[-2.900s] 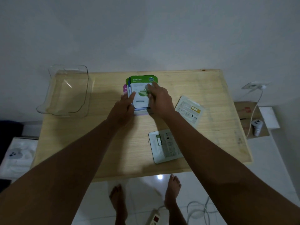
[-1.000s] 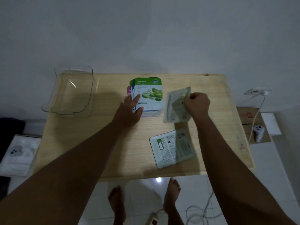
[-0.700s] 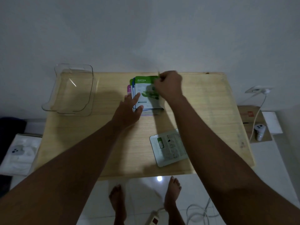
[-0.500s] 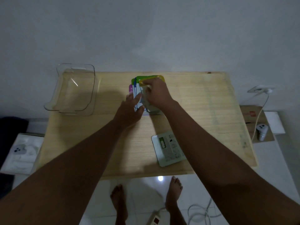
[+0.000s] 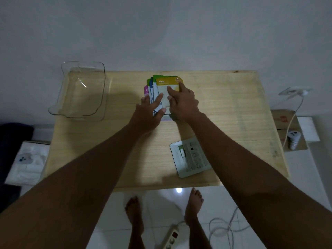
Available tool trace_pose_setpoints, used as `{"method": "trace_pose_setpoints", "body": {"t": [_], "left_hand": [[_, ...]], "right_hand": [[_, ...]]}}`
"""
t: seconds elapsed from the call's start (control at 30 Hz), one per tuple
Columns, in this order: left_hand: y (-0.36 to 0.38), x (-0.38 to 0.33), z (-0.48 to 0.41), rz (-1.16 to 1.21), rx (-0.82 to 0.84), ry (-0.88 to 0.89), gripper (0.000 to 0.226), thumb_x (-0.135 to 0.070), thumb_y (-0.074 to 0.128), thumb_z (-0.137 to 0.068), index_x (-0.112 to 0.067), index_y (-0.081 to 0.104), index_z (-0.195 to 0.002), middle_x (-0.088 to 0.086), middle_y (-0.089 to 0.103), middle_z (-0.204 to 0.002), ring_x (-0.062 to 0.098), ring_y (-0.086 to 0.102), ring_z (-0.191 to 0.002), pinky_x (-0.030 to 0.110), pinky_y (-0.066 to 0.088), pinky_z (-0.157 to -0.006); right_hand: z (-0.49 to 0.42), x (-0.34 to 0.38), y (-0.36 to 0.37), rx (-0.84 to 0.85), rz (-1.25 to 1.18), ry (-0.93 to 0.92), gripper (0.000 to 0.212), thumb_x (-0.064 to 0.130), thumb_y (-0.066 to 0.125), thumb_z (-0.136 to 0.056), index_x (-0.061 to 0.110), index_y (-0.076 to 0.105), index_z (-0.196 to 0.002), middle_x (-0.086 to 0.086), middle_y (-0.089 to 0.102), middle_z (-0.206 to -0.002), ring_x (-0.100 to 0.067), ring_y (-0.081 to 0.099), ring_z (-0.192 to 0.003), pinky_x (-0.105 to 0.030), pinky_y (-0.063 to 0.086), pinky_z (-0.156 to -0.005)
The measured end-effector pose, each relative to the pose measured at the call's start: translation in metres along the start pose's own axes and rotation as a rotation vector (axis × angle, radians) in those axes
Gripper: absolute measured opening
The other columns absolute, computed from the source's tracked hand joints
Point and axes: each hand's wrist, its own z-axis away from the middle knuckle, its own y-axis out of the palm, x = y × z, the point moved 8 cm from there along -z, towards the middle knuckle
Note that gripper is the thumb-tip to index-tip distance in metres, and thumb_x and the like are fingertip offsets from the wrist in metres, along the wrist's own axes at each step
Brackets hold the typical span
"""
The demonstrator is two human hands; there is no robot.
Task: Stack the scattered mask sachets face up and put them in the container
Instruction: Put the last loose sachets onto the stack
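Observation:
A fanned stack of mask sachets (image 5: 154, 87) lies face up at the far middle of the wooden table (image 5: 224, 112). Its top sachet is yellow, marked Honey (image 5: 167, 83). My right hand (image 5: 181, 101) lies flat on that sachet with fingers spread. My left hand (image 5: 150, 112) rests on the stack's left and near edge, fingers apart. One more sachet (image 5: 191, 157) lies face down near the table's front edge, partly under my right forearm. The clear plastic container (image 5: 80, 90) stands at the table's far left corner with nothing in it.
A wall runs just behind the table. On the floor lie a power strip (image 5: 170, 239) with cables, a white foam tray (image 5: 27, 161) at left, and a cardboard box (image 5: 285, 126) with a small white device at right. My bare feet stand below the front edge.
My right hand picked up the face-down sachet from the right side, turned it over and laid it on the stack as the yellow Honey top. My left hand stayed on the stack.

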Motion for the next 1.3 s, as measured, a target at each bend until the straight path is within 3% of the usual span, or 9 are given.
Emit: {"method": "trace_pose_setpoints", "body": {"t": [0.1,0.17,0.27,0.43,0.67,0.9,1.07,1.2,1.3], "left_hand": [[0.000,0.001,-0.002,0.003,0.004,-0.019,0.064,-0.049,0.042,-0.093,-0.023,0.028,-0.150,0.021,0.030,-0.154,0.037,0.027,-0.143,0.057,0.037,-0.108],[-0.001,0.002,-0.002,0.008,0.006,-0.023,0.065,-0.048,0.043,-0.092,-0.023,0.029,-0.150,0.021,0.030,-0.155,0.036,0.027,-0.144,0.057,0.037,-0.108],[-0.002,0.002,-0.001,0.001,-0.022,-0.020,0.064,-0.047,0.046,-0.091,-0.023,0.031,-0.149,0.021,0.031,-0.154,0.036,0.026,-0.144,0.057,0.036,-0.109],[-0.001,0.001,0.001,-0.031,-0.036,-0.018,0.064,-0.046,0.045,-0.093,-0.022,0.030,-0.149,0.020,0.030,-0.155,0.035,0.025,-0.144,0.054,0.035,-0.111],[0.000,0.003,-0.002,-0.023,0.010,-0.035,0.063,-0.047,0.043,-0.093,-0.023,0.028,-0.150,0.017,0.028,-0.157,0.034,0.021,-0.147,0.058,0.032,-0.112],[-0.002,0.004,-0.003,-0.007,0.025,-0.046,0.066,-0.050,0.043,-0.090,-0.023,0.030,-0.149,0.018,0.030,-0.156,0.035,0.024,-0.146,0.056,0.037,-0.110],[-0.003,0.005,-0.002,0.021,0.032,-0.054,0.066,-0.049,0.046,-0.091,-0.024,0.030,-0.149,0.018,0.027,-0.157,0.034,0.022,-0.147,0.056,0.035,-0.112],[-0.003,0.003,-0.001,0.013,0.030,-0.041,0.065,-0.046,0.048,-0.093,-0.021,0.030,-0.149,0.019,0.029,-0.156,0.034,0.027,-0.145,0.053,0.039,-0.109],[-0.004,0.001,-0.001,-0.009,0.015,-0.034,0.064,-0.044,0.050,-0.093,-0.020,0.030,-0.149,0.021,0.031,-0.154,0.033,0.027,-0.145,0.051,0.038,-0.111]], "right_hand": [[0.015,-0.008,-0.026,-0.107,-0.113,-0.039,0.055,0.048,0.036,-0.090,0.024,0.047,-0.138,-0.011,0.054,-0.129,-0.034,0.056,-0.112,-0.053,0.053,-0.084],[0.044,-0.025,-0.046,-0.134,-0.123,0.040,0.058,0.057,0.049,-0.086,0.026,0.053,-0.135,-0.009,0.059,-0.129,-0.033,0.055,-0.118,-0.054,0.050,-0.093],[0.092,-0.048,-0.050,0.142,-0.037,0.132,0.067,0.074,0.069,-0.064,0.036,0.065,-0.119,0.006,0.065,-0.127,-0.022,0.057,-0.121,-0.050,0.042,-0.102],[0.135,-0.049,-0.022,0.449,0.211,0.006,0.102,0.068,0.084,-0.041,0.041,0.050,-0.133,0.006,0.050,-0.136,-0.023,0.044,-0.127,-0.050,0.033,-0.100],[0.124,-0.062,-0.011,0.419,0.166,0.111,0.062,0.058,0.088,-0.044,0.033,0.057,-0.092,0.010,0.060,-0.097,-0.017,0.054,-0.098,-0.042,0.039,-0.087],[0.104,-0.083,-0.063,0.177,-0.136,0.261,0.032,0.031,0.080,-0.076,0.019,0.072,-0.105,-0.005,0.075,-0.102,-0.023,0.070,-0.091,-0.035,0.057,-0.079],[0.079,-0.072,-0.119,-0.043,-0.262,0.280,0.032,0.015,0.069,-0.080,0.010,0.073,-0.111,-0.014,0.075,-0.106,-0.030,0.070,-0.098,-0.036,0.056,-0.085],[0.039,-0.030,-0.128,-0.176,-0.199,0.265,0.045,0.028,0.056,-0.062,0.007,0.074,-0.097,-0.016,0.075,-0.099,-0.034,0.069,-0.097,-0.023,0.044,-0.072],[0.008,-0.001,-0.105,-0.158,-0.266,0.295,0.044,0.030,0.068,-0.065,0.006,0.070,-0.102,-0.011,0.072,-0.102,-0.025,0.069,-0.096,-0.021,0.046,-0.070]]}}
